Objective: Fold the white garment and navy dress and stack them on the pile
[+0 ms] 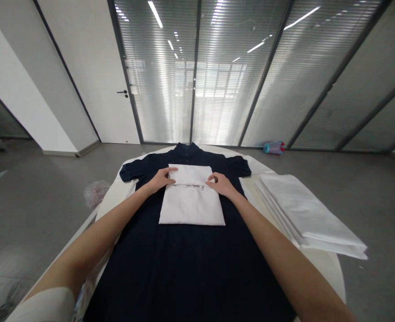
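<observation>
Now both hands press flat on the white folded cloth, left hand (162, 178) and right hand (220, 182) at its crease, holding nothing pinched; cloth (191, 201) lies centred on the dark shirt (184, 259). Best keep pressure even and edges aligned.

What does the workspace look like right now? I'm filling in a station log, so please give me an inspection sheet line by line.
Surface: white table, rounded far edge, mostly covered by cloth.
Job's things: dark short-sleeved shirt spread flat, collar at the far end; white folded sheet lying on its chest area.
Clutter: stack of white folded sheets on the table's right side.
Grips: left hand and right hand both rest on the white folded sheet's far part, fingers flat, nothing clasped.
Cables: nothing seen.
Surroundings: grey floor, glass partition with blinds, white door, crumpled plastic bag on the floor at left, a blue and pink object by the glass.
</observation>
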The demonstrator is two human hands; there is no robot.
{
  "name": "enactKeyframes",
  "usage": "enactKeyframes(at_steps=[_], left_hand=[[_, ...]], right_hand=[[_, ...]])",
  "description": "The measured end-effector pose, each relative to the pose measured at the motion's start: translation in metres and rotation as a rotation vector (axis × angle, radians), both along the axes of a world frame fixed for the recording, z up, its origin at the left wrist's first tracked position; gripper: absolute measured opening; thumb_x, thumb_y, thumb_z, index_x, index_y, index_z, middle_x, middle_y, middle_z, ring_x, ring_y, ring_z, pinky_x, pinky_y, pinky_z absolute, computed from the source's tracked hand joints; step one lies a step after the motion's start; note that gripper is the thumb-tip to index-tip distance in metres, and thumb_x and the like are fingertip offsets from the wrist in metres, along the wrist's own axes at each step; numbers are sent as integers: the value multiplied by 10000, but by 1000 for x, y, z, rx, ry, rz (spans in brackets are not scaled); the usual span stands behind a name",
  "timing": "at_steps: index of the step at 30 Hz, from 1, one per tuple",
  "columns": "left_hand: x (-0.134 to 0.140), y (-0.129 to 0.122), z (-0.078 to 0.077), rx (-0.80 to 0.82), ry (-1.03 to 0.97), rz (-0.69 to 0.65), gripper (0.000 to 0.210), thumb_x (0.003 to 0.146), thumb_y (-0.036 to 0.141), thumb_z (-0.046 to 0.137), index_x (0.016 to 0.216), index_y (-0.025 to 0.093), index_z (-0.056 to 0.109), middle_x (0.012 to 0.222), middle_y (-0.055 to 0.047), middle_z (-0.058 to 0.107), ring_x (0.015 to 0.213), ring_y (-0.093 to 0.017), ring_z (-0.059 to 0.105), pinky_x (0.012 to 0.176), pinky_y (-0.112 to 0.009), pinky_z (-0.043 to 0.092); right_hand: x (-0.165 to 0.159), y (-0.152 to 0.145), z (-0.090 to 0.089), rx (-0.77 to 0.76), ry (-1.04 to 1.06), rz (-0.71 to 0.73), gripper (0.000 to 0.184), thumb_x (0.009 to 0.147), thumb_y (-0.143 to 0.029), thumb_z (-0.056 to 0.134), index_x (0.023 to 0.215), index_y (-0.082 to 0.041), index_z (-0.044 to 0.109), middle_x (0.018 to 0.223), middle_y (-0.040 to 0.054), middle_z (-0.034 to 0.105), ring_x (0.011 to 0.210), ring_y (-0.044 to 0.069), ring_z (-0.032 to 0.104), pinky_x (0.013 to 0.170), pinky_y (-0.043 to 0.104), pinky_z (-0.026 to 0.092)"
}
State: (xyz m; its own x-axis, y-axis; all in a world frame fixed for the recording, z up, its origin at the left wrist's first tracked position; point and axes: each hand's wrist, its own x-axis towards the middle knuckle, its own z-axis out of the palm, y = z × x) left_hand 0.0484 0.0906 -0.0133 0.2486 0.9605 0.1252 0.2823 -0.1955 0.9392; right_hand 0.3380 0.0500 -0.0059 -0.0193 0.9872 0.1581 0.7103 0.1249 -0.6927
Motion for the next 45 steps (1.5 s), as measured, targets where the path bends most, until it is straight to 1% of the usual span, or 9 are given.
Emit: enactKeyframes(at_steps=[4,6,10,14,21,26,32,38,45], left_hand=[[-12,-23,17,243,378,132,486,650,258,780,1113,146,679,918,-51,649,750,-180,620,738,-319,515],[-22,-45,24,157,473,81,478,756,381,729,1166,157,624,744,-8,615,632,-176,610,629,-303,503],[-39,-96,27,-277,319,-170,611,849,524,634,1335,202,450,706,19,601,562,-179,630,446,-245,443],[-43,-130,25,-447,90,-203,746,812,499,710,1424,270,350,755,35,583,631,-185,673,473,-258,513],[-33,-141,18,-320,-52,-102,639,796,451,734,1326,197,484,722,50,537,481,-78,539,347,-144,322],[-37,-147,15,-307,-30,-193,649,762,427,764,1302,193,492,678,77,484,510,-95,545,413,-186,432],[-42,-132,19,41,344,-150,403,844,458,643,1140,185,646,831,-10,554,614,-144,594,517,-283,524],[4,-79,42,660,474,-198,324,955,360,530,1198,186,655,1314,-128,582,1216,-260,579,1036,-412,481],[71,-37,28,775,795,-180,331,923,126,500,1228,131,630,1334,-162,609,1231,-297,564,1031,-461,446]], right_hand=[[2,-25,19,-28,-212,-118,220,853,-371,645,958,-186,587,894,52,612,789,187,591,709,281,413],[4,-46,27,-169,-215,-67,236,906,-386,594,1032,-193,542,796,30,636,707,186,612,668,279,419],[11,-92,28,-390,-60,114,246,943,-301,537,1148,-193,455,613,-45,604,552,162,602,613,262,426],[14,-122,12,-324,57,118,311,922,-262,543,1203,-179,439,588,-69,562,576,160,586,613,259,413],[5,-131,-2,-206,173,27,414,888,-270,557,1276,-181,443,672,-54,593,616,150,560,622,265,381],[6,-132,-5,-193,85,47,394,878,-237,546,1264,-185,480,660,-56,591,633,158,580,642,274,384],[-4,-144,2,33,-218,48,277,896,-240,568,1166,-192,610,929,60,616,878,217,606,792,339,462],[-24,-160,20,254,-514,388,426,848,-335,724,1246,-216,633,1257,137,563,1147,309,529,963,466,437],[-18,-160,8,292,-544,481,431,927,-312,639,1341,-221,563,1282,138,584,1176,286,539,950,445,453]])
